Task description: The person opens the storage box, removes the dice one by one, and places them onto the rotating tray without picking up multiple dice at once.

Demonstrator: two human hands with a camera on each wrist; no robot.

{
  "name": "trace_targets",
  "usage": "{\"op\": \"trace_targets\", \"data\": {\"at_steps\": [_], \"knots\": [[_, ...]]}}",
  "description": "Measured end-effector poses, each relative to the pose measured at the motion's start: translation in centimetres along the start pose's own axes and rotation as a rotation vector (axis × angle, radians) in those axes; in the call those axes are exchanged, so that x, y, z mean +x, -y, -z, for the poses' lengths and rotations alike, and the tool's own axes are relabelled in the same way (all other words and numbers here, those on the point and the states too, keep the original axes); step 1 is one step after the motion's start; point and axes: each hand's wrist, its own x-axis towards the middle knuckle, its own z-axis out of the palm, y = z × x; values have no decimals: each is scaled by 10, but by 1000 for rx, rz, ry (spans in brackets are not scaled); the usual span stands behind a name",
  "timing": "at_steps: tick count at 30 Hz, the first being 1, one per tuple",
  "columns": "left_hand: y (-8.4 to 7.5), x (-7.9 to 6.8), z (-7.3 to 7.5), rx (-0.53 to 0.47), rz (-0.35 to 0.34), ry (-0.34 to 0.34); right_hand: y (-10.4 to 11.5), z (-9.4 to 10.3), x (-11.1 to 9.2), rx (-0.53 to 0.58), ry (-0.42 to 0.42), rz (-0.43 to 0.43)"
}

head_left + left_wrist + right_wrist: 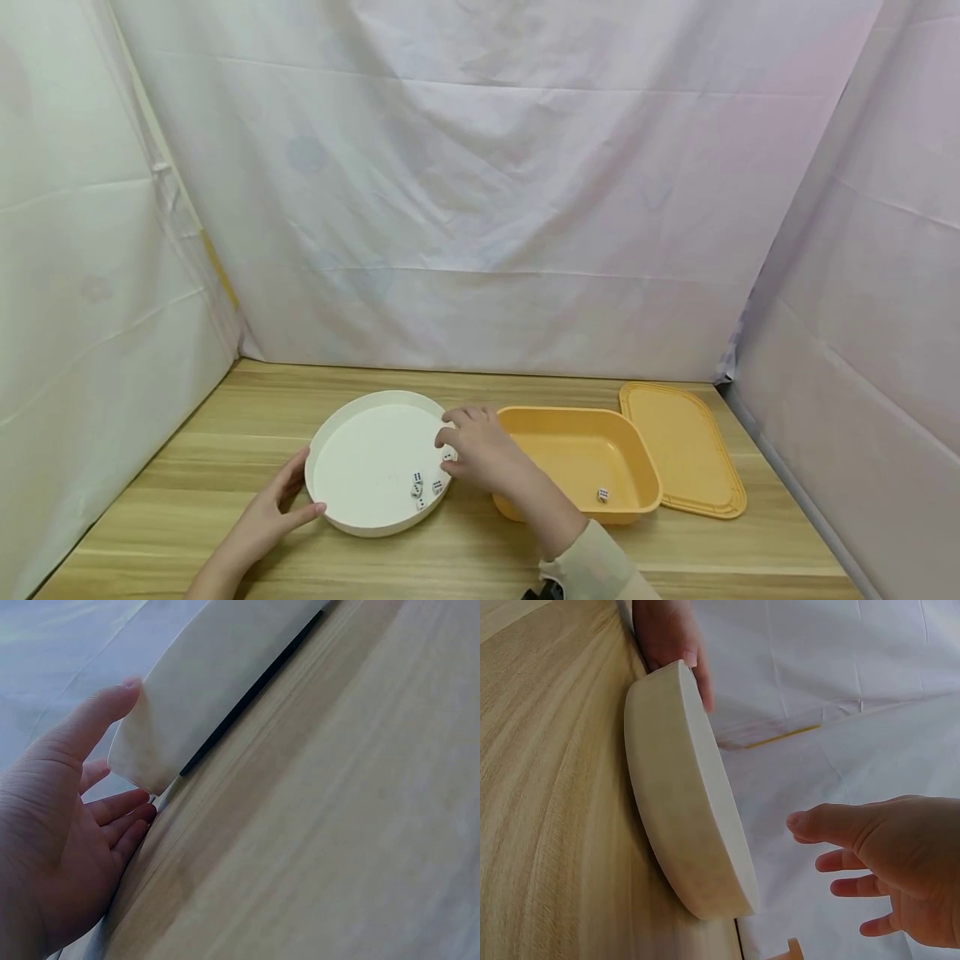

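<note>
A round white tray point(367, 450) with a low wall sits on the table. Several white dice point(437, 487) lie inside it, near its right and front side. My left hand point(268, 512) holds the tray's left edge, thumb at the rim and fingers along the outer wall. Over the right rim is my right hand point(480, 450), fingers apart and bent a little; a die point(448, 457) shows between thumb and fingers in the head view. The right wrist view shows nothing gripped by that hand. One die point(603, 495) lies in the yellow box point(645, 467) on the right.
A yellow lid point(682, 450) lies on the table right of the box, partly behind it. White cloth point(480, 208) hangs at the back and on both sides. The wooden table point(360, 567) extends in front of the tray.
</note>
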Motion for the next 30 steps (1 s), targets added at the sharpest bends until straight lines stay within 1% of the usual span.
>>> {"op": "trace_targets", "data": {"at_steps": [6,12,21,30], "knots": [[0,0,0,-5,32,0,-2,5,-3,17,5,-26],[1,1,0,-10,38,4,-5,12,-7,36,-9,-18],[2,2,-1,1,11,-8,-13,19,-16,50,-37,-19],[-3,-1,-1,-45,7,-3,-20,26,-26,42,-59,-26]]}}
